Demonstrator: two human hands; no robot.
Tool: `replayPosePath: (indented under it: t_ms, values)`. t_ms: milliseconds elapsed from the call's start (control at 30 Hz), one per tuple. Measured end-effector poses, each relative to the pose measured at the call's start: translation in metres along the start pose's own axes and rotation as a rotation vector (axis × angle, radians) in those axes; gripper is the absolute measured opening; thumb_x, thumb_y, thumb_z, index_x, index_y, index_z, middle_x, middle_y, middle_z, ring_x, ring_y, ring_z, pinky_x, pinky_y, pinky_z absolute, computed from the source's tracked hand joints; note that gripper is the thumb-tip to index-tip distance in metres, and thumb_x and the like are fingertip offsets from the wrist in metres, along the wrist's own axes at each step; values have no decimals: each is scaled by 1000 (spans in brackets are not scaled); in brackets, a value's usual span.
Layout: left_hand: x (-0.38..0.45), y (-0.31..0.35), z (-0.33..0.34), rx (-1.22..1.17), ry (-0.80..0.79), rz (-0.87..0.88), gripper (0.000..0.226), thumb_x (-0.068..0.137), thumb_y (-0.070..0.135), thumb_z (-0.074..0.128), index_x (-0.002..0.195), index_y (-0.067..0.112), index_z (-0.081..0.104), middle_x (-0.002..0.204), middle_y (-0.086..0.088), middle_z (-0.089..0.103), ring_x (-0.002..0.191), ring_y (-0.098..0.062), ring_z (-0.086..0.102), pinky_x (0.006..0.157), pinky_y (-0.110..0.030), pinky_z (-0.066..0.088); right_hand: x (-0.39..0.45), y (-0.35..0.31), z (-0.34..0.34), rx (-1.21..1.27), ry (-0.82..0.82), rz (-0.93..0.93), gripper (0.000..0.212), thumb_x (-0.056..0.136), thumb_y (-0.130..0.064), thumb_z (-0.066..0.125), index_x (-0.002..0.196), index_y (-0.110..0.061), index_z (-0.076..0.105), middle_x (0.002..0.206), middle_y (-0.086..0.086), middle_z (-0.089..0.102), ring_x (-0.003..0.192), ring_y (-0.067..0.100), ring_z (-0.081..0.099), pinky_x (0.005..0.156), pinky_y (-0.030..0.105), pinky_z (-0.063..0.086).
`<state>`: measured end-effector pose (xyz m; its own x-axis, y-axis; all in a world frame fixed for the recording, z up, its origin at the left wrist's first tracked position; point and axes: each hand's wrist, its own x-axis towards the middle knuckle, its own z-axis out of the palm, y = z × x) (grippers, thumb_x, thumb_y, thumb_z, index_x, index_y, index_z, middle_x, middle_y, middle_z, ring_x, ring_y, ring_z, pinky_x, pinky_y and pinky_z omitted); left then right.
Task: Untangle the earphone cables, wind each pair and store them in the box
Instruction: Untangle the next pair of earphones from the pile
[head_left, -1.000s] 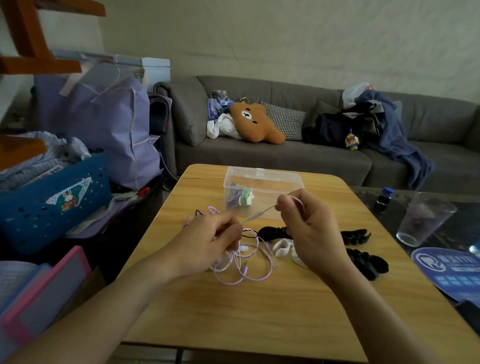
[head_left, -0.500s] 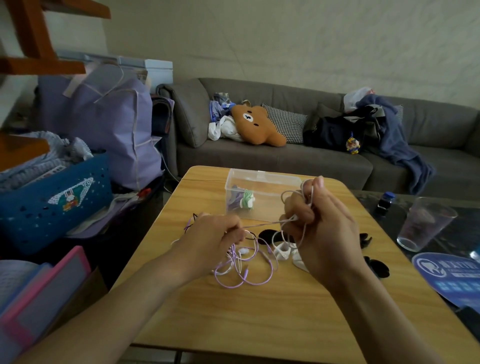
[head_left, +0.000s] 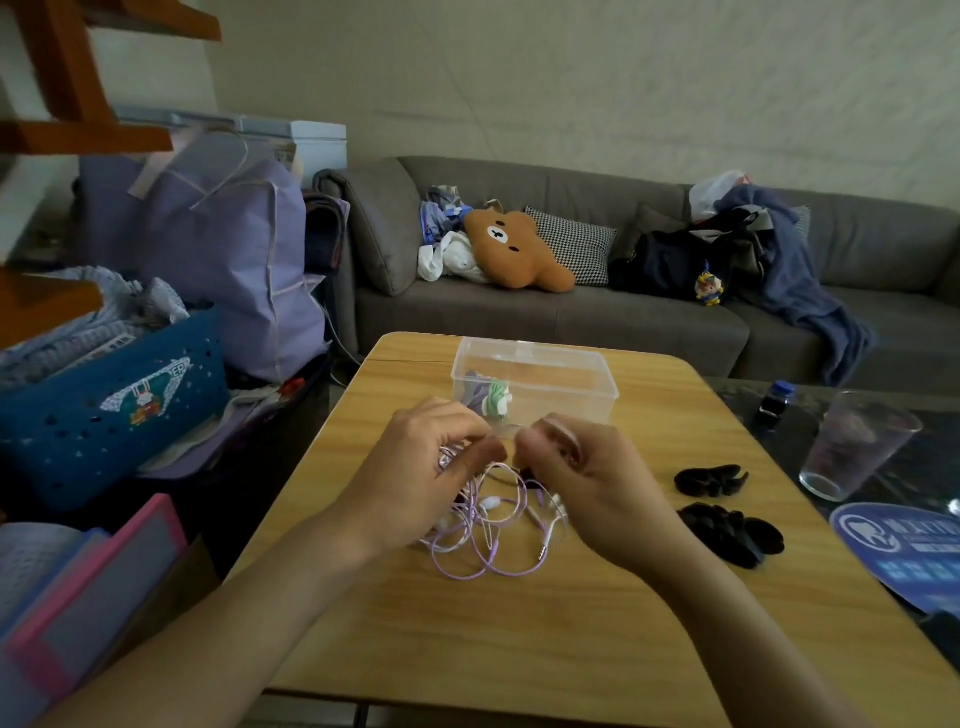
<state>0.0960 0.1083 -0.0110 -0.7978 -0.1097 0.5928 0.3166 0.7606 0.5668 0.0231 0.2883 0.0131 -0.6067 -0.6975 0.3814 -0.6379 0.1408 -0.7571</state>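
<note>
Left hand (head_left: 421, 467) sits over the middle of the surface (head_left: 519, 634), fingers curled in and pinching the purple-and-white earphone cable (head_left: 488, 545) near its top — the loose tangle of loops spills out below it toward the near edge. Just to its right, the right hand (head_left: 587, 478) is almost knuckle to knuckle with the left, fingers bunched round a short clear-looking stretch of cable that runs between the two hands. Behind them, toward the far edge, stands the clear box (head_left: 535, 384) with one wound pair (head_left: 493, 400) already inside. Further right, two dark bundles (head_left: 722, 509) lie near the right edge, well apart from the tangle.

This looks like the winding or teasing-out stage, I'd say. To do it well: keep the pinch light, feed cable through in short lengths, and lift the loops clear of each other rather than tugging — a hard pull would likely tighten any knot.

Hard to make out: the fingertips hide exactly where the cable is caught, the right hand is motion-blurred, and whether the dark bundles are earphones I can't tell.
</note>
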Motion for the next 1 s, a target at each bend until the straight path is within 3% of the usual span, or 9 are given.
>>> replayPosePath:
  t_ms: [133, 233, 400, 567, 633, 733, 800, 900, 1000]
  values:
    - [-4, -17, 5, -16, -52, -152, 4, 88, 28, 72, 92, 29, 74, 92, 14, 69, 94, -4, 63, 81, -22, 50, 2, -2, -5, 280, 138, -51, 34, 99, -36, 45, 77, -17, 63, 68, -10, 54, 65, 2, 47, 64, 16, 38]
    - [-7, -24, 7, -57, -92, -245, 16, 88, 21, 73, 99, 32, 73, 94, 14, 72, 92, -1, 66, 81, -22, 54, 4, 0, -4, 333, 257, -37, 35, 100, -36, 44, 79, -16, 64, 76, -5, 59, 70, 4, 50, 69, 23, 39]
    - [-6, -23, 6, -62, -70, -255, 28, 89, 15, 71, 103, 39, 70, 99, 18, 70, 97, 4, 63, 84, -16, 51, 6, 5, -9, 450, 453, 5, 35, 104, -32, 43, 78, -24, 65, 82, 4, 58, 69, 19, 44, 63, 30, 38]
    - [-6, -19, 11, 22, -121, -208, 37, 90, 8, 64, 98, 45, 65, 100, 23, 62, 103, -3, 57, 88, -18, 47, 9, 3, -6, 603, 460, 4, 37, 105, -30, 39, 79, -19, 62, 82, 3, 58, 75, 20, 52, 68, 32, 46]
    - [-6, -19, 11, -15, -116, -237, 36, 90, 6, 61, 100, 41, 63, 103, 22, 60, 106, -1, 55, 90, -18, 46, 10, -2, -4, 752, 456, -2, 36, 105, -26, 37, 79, -13, 59, 85, 2, 64, 86, 22, 60, 78, 37, 51]
    - [-5, -21, 12, -38, -94, -214, 28, 88, 7, 64, 100, 32, 68, 106, 18, 63, 106, -1, 58, 90, -17, 45, 10, -7, -6, 1048, 419, 61, 34, 106, -21, 36, 79, -10, 54, 88, 7, 66, 106, 36, 66, 99, 49, 47]
    - [-6, -23, 11, -62, -72, -195, 28, 86, 5, 68, 100, 29, 70, 112, 18, 64, 106, 0, 60, 89, -14, 46, 10, -8, -8, 1173, 376, 124, 32, 106, -22, 36, 79, -11, 51, 85, 8, 61, 98, 40, 69, 96, 53, 49]
    - [-8, -22, 8, -105, -55, -259, 29, 85, 6, 72, 101, 30, 71, 119, 19, 62, 101, 5, 63, 83, -13, 51, 9, -3, -10, 1085, 339, 176, 18, 95, -22, 57, 82, -15, 46, 73, 1, 50, 63, 19, 56, 71, 41, 50]
    - [-7, -22, 9, -82, -70, -297, 29, 86, 10, 72, 108, 29, 71, 100, 14, 71, 89, 4, 67, 76, -11, 52, 5, 3, -11, 690, 276, 149, 38, 76, -12, 77, 91, -18, 42, 74, -4, 51, 63, 13, 52, 64, 30, 47]
